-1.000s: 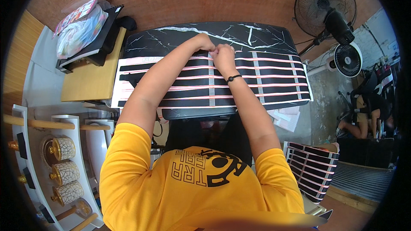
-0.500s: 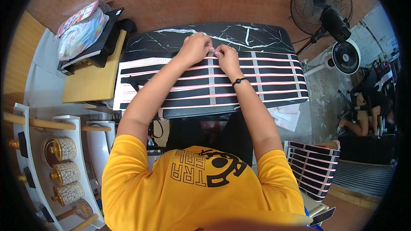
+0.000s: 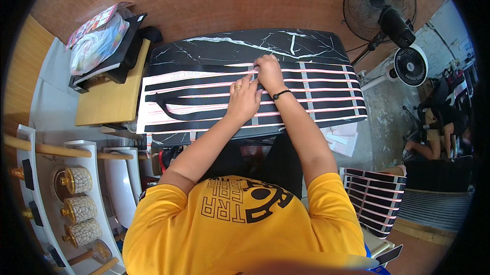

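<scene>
A sheet of long black strips [image 3: 326, 96] edged with pink-white lines and crossed by grey bands lies over a black marble-patterned table [image 3: 229, 45]. My left hand [image 3: 242, 99], wearing a ring, rests flat with fingers spread on the middle of the strips. My right hand [image 3: 268, 71], a black band on its wrist, is just beyond it, its fingertips pinching at a grey cross band [image 3: 253, 68] near the sheet's far edge. A black looped strap [image 3: 168, 107] lies on the left part of the sheet.
A wooden side table [image 3: 109, 91] at left carries a black tray with plastic bags [image 3: 99, 45]. A stack of similar striped sheets [image 3: 375, 198] sits lower right. Two fans [image 3: 380, 4] [image 3: 408, 66] and a seated person [image 3: 439, 127] are at right. White shelves hold ornate jars [image 3: 76, 180].
My left hand has slid from the far edge of the sheet toward me and now lies flat mid-sheet. My right hand stays near the far edge.
</scene>
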Demonstrator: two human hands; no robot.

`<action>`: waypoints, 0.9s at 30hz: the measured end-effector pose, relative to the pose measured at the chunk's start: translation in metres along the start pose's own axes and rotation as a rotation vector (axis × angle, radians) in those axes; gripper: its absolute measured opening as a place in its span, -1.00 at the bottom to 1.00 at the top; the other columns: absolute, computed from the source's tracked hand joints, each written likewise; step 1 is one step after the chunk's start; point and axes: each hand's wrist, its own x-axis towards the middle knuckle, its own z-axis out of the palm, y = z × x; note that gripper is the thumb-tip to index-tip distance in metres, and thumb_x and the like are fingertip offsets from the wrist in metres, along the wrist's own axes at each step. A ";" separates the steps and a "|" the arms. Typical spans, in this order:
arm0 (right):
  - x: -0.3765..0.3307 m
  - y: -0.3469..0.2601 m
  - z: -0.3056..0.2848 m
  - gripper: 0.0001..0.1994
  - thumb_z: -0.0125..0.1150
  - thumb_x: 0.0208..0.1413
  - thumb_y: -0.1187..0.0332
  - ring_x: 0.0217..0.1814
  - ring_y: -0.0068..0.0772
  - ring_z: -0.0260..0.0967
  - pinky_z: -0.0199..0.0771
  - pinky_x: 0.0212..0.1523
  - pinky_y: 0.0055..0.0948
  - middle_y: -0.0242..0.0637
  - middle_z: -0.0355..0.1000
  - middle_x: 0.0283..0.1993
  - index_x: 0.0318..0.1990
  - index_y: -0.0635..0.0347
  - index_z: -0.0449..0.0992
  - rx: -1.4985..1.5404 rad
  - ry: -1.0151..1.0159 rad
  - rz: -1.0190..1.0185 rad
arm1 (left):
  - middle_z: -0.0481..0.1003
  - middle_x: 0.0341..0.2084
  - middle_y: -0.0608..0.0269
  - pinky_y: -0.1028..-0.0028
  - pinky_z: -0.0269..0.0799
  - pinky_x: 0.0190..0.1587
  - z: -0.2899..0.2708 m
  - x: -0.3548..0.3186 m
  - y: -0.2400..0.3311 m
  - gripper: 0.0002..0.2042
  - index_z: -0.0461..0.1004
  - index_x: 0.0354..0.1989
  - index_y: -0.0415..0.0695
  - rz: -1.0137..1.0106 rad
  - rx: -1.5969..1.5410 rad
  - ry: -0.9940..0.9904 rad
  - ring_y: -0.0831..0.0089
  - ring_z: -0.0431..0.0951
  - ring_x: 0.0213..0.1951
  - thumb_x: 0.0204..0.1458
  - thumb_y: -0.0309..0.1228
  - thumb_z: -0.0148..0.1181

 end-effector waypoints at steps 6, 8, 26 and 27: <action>0.007 -0.002 0.009 -0.92 0.30 -0.15 0.54 -0.15 -0.02 0.42 0.39 0.00 -0.12 -0.13 0.51 -0.34 -0.44 0.18 0.63 -0.003 0.038 0.042 | 0.42 0.09 -0.02 0.00 0.20 0.20 -0.002 -0.001 0.001 -0.67 0.46 0.01 -0.20 0.041 0.031 -0.007 0.03 0.39 0.10 0.11 -0.31 0.19; 0.008 -0.003 0.010 -0.90 0.25 -0.13 0.55 -0.11 -0.02 0.41 0.39 0.02 -0.14 -0.14 0.50 -0.33 -0.44 0.16 0.63 -0.003 0.018 0.066 | 0.42 0.08 -0.01 0.00 0.21 0.19 -0.001 -0.001 0.001 -0.67 0.46 -0.01 -0.21 0.051 0.038 0.006 0.04 0.40 0.09 0.11 -0.31 0.19; 0.033 0.002 0.021 -0.94 0.32 -0.08 0.39 -0.22 -0.04 0.58 0.56 -0.07 -0.15 -0.08 0.59 -0.40 -0.51 0.09 0.69 0.064 -0.075 0.431 | 0.45 0.00 0.06 0.03 0.24 0.10 0.002 -0.004 0.000 -0.65 0.47 0.06 -0.15 0.095 0.084 0.042 0.08 0.41 0.02 0.12 -0.31 0.14; 0.035 0.002 0.021 -0.93 0.32 -0.07 0.38 -0.22 -0.05 0.59 0.56 -0.07 -0.16 -0.09 0.59 -0.39 -0.51 0.08 0.69 0.066 -0.098 0.459 | 0.45 0.00 0.06 0.04 0.24 0.10 0.002 -0.004 -0.001 -0.65 0.47 0.06 -0.15 0.091 0.092 0.034 0.09 0.41 0.02 0.13 -0.31 0.14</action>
